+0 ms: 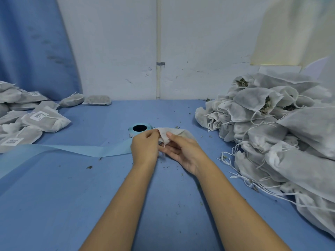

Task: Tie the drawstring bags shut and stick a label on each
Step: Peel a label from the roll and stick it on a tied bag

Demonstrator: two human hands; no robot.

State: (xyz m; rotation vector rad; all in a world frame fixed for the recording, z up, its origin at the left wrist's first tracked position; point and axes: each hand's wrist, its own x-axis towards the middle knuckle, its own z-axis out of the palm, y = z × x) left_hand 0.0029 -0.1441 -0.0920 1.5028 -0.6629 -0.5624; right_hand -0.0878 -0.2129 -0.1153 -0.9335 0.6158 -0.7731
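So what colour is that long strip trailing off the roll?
Light blue; the strip shows best in the head view.

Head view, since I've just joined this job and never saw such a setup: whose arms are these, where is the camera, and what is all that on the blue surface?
There is no machine here. A person works bare-handed, and the single camera sits on their head, looking forward and down. The left hand and right hand both pinch one small white drawstring bag near its mouth, over the blue table. Just behind it stands a roll of labels, with its blue backing strip trailing off to the left. On the right lies a pile of white bags, several open-mouthed with loose strings. On the left lie flat bags with barcode labels stuck on.
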